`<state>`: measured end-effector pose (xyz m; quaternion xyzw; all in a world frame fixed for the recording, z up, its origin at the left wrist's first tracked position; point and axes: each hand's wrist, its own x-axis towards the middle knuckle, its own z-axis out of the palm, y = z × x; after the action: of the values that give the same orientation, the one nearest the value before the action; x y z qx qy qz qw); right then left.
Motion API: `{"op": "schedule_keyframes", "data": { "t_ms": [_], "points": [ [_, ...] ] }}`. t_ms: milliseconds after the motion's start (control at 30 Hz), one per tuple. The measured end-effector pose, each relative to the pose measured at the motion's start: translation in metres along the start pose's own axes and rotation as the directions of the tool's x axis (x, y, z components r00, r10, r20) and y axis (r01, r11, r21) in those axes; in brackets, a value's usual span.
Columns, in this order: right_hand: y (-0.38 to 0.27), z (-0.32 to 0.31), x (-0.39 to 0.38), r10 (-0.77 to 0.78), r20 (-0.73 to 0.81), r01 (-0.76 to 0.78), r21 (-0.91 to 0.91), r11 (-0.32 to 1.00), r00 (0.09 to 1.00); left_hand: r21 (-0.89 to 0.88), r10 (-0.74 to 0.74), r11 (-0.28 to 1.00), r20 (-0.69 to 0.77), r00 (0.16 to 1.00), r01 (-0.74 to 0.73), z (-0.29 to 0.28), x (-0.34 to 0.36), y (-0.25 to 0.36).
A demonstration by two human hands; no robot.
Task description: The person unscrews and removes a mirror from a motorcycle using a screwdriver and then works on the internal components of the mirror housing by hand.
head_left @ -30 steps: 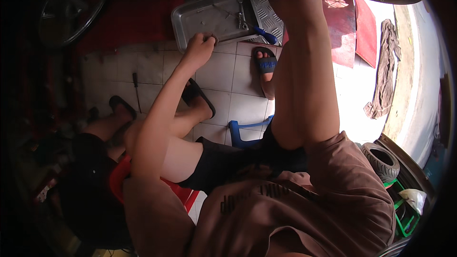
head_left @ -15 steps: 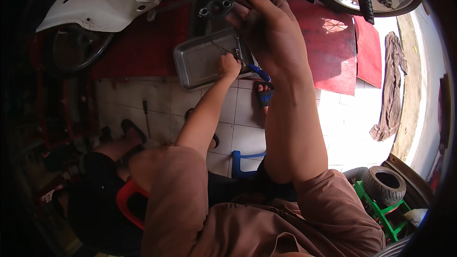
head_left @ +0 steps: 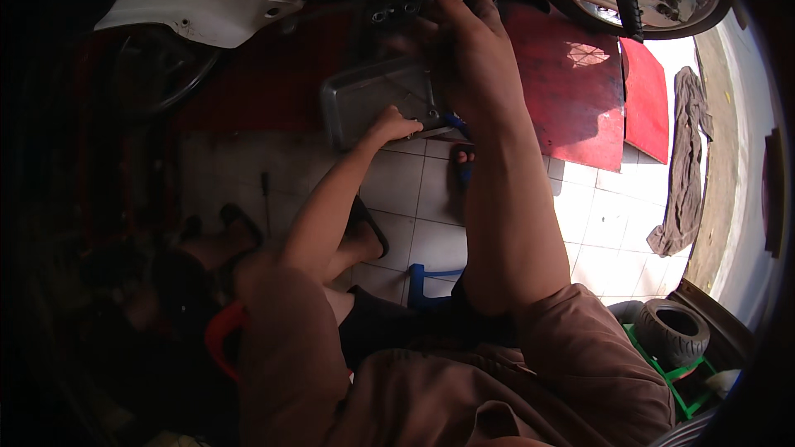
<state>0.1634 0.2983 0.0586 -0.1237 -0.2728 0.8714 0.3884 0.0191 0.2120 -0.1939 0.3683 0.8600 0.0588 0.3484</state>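
Black part up at the right hand, left hand down at metal tray

Black part (head_left: 395,13): dark, dull surface, two round holes with paler rims on its near end. Sits top centre, above the grey tray (head_left: 354,103), just left of the right hand (head_left: 479,60). Right hand raised, thumb out, fingers bent around the part's far side; contact is in shadow, can't tell if it grips or only steadies. Left hand (head_left: 392,124) over the tray's near edge, fingers bent, tips close together; can't tell if anything is pinched.

Tray: shallow, rounded corners, dull metal. Blue handle (head_left: 455,121) at its right side, partly behind the right forearm.

Hard to see: part's outline merges into the dark machinery behind; its upper end is covered by the hand. Right fingers blurred. Tray's right end partly hidden, small metal pieces inside too dim to sort. White fairing (head_left: 222,2) cut off at top. Left side mostly black.
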Motion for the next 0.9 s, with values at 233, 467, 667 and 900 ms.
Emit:
{"op": "schedule_keyframes", "data": {
  "t_ms": [233, 467, 667, 900],
  "points": [
    [0.045, 0.024, -0.013, -0.136, -0.011, 0.134, -0.134, 0.982, 0.991, -0.809, 0.189, 0.583, 0.053, 0.981, -0.069, -0.152, -0.153, -0.026],
    [0.080, 0.044, -0.041, 0.033, 0.094, 0.033, -0.621, 0.783, 0.995, -0.882, 0.232, 0.095, -0.431, 0.872, -0.461, -0.167, -0.196, -0.011],
    [0.105, 0.052, -0.046, 0.028, 0.079, 0.031, -0.658, 0.753, 0.997, -0.652, 0.278, 0.369, -0.603, 0.748, -0.663, -0.163, -0.208, -0.010],
    [0.119, 0.050, -0.039, 0.218, -0.032, -0.196, -0.579, 0.791, 0.975, -0.669, 0.226, 0.412, -0.583, 0.780, -0.619, -0.168, -0.213, -0.018]
  ]
}}
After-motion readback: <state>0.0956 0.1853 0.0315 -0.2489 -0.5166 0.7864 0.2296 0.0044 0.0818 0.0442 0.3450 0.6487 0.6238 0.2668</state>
